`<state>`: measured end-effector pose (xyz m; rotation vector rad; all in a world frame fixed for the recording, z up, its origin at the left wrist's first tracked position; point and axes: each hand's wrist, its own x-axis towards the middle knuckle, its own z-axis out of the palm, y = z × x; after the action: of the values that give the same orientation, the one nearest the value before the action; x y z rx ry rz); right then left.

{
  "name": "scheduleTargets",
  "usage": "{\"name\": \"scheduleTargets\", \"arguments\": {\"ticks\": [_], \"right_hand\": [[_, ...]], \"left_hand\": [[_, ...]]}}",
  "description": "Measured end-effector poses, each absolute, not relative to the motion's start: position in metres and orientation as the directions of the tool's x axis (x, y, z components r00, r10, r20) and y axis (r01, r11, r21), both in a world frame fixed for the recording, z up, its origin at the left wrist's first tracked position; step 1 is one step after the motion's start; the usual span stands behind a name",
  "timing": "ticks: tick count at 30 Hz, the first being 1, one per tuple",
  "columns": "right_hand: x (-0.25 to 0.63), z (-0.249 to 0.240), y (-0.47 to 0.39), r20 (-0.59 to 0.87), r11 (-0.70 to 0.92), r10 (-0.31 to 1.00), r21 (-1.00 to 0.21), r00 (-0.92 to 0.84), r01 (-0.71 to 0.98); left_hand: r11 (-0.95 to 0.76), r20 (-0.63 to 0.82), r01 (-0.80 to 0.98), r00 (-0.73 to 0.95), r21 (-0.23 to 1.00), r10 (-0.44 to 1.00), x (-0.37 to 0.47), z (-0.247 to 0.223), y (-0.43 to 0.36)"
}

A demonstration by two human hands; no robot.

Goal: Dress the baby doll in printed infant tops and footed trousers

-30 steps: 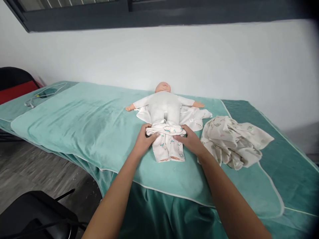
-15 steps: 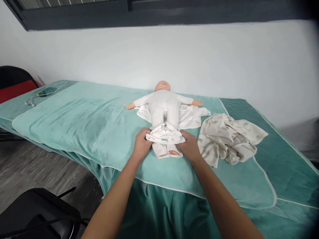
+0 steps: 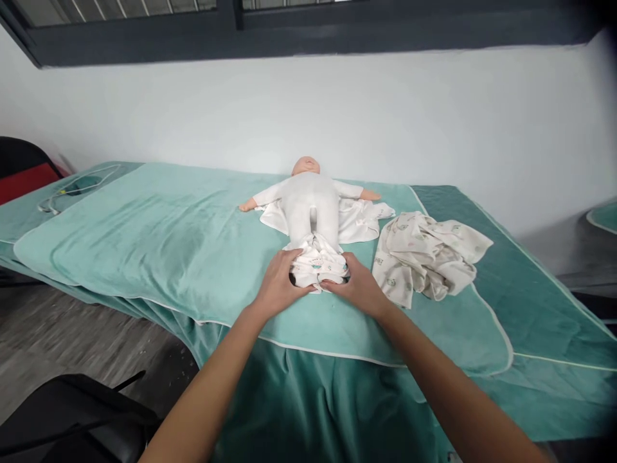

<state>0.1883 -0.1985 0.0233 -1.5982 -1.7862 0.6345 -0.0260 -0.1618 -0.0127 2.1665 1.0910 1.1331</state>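
With my left hand [image 3: 282, 281] I am gripping one side of the small white trousers with coloured print [image 3: 318, 265], and with my right hand [image 3: 355, 281] I am gripping the other side. Both my hands are curved, the fingers on the far side and the thumbs nearer to me. The trousers are bunched around the lower legs of the baby doll with white cloth body [image 3: 312, 196]; its feet I cannot see clearly.

The doll lies on its back (its arms are spread wide) on the light green plush mat [image 3: 144, 238], with its head toward the white wall [image 3: 434, 116]. A thin white garment [image 3: 359, 222] is lying partly under the doll and comes out at both sides. Just beside my right hand there is the crumpled cream cloth with pale print [image 3: 429, 251]. Under the mat is the darker green cover [image 3: 549, 321], and at its far left end lies a pale looped cable [image 3: 103, 169].
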Motion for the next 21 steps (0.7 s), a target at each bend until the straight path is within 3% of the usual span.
{"name": "scheduleTargets", "arguments": {"ticks": [8, 12, 16, 21], "right_hand": [[0.188, 0.058, -0.204, 0.016, -0.020, 0.999, -0.591, 0.036, 0.807], [0.185, 0.074, -0.204, -0.120, -0.060, 0.992, -0.647, -0.024, 0.760], [0.182, 0.086, -0.205, -0.362, -0.231, 0.930, -0.719, -0.069, 0.655], [0.182, 0.096, -0.207, -0.519, -0.334, 0.800, -0.802, -0.303, 0.495]], "left_hand": [[-0.335, 0.228, 0.654, 0.246, 0.679, 0.942, -0.032, 0.017, -0.172], [-0.206, 0.117, 0.746, 0.171, 0.634, 0.978, -0.030, 0.028, -0.182], [-0.154, -0.020, 0.863, 0.186, 0.481, 0.982, -0.031, 0.044, -0.190], [-0.173, -0.166, 0.929, 0.237, 0.327, 0.957, -0.038, 0.057, -0.194]]}}
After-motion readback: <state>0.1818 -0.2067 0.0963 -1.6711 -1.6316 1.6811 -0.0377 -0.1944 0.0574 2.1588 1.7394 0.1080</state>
